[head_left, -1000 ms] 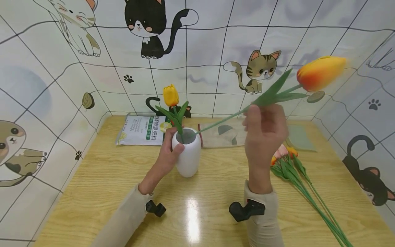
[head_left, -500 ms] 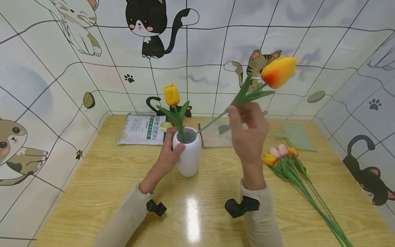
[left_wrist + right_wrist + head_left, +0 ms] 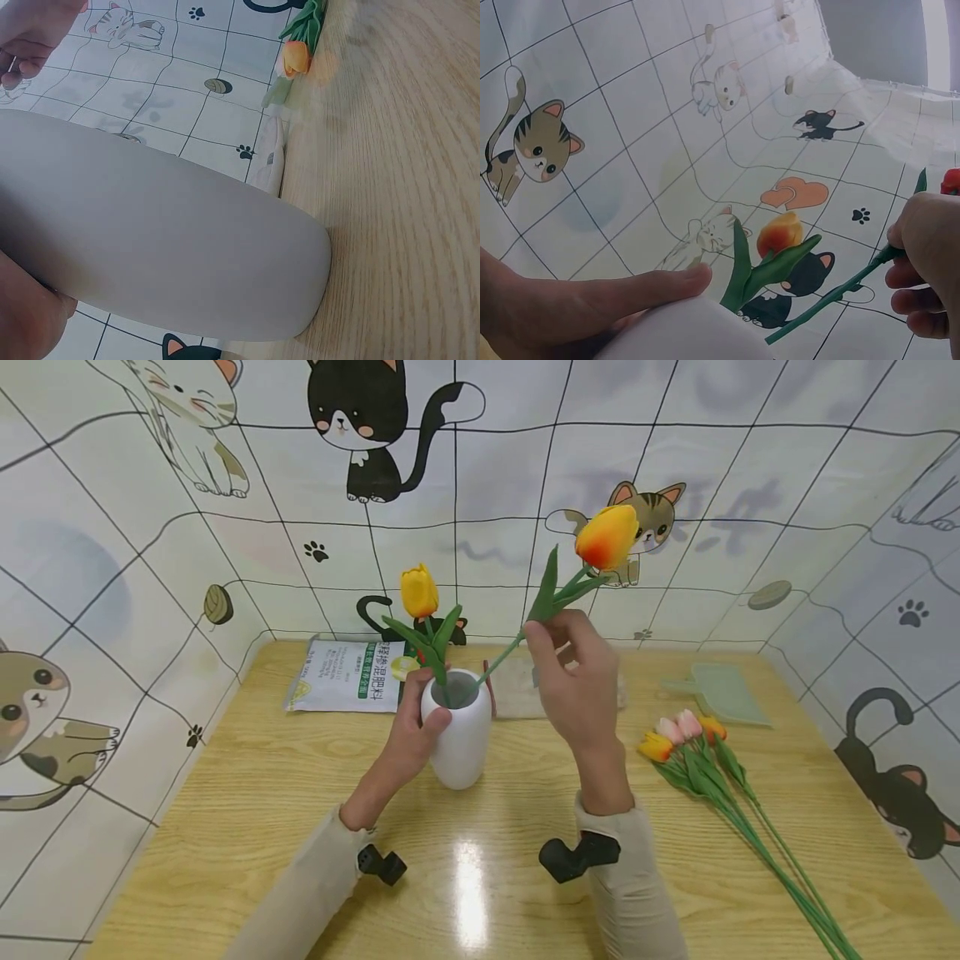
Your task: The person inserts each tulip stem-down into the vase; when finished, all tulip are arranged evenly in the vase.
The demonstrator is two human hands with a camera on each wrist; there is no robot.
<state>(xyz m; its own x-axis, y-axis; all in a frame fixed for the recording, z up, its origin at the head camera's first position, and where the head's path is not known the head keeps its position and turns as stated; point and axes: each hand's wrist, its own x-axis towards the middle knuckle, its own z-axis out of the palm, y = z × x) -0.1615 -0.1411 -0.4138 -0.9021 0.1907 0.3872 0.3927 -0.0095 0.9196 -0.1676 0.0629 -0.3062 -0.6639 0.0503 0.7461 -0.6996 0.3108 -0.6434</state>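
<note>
A white vase [image 3: 459, 743] stands on the table, and my left hand [image 3: 408, 727] grips it around its upper left side, thumb near the rim. One yellow tulip [image 3: 419, 592] with green leaves rises from the vase's mouth. My right hand [image 3: 573, 672] pinches the stem of an orange-yellow tulip [image 3: 607, 537] just below its leaves. That stem slants down left, its lower end at the vase's right rim. In the left wrist view the vase [image 3: 187, 240] fills the middle. The right wrist view shows the green stem [image 3: 832, 296] between my right thumb and fingers.
Several tulips [image 3: 697, 768], pink and orange-yellow, lie on the right of the table. Behind the vase are a white printed packet [image 3: 341, 675] and a beige cloth item [image 3: 517, 689]. A pale green dustpan-like piece [image 3: 727, 695] lies at the back right. Cat-patterned sheeting [image 3: 495, 477] surrounds the table.
My right hand has moved left toward the vase, bringing the tulip more upright. Its stem end has stayed at the vase's rim. My left hand keeps its grip on the vase.
</note>
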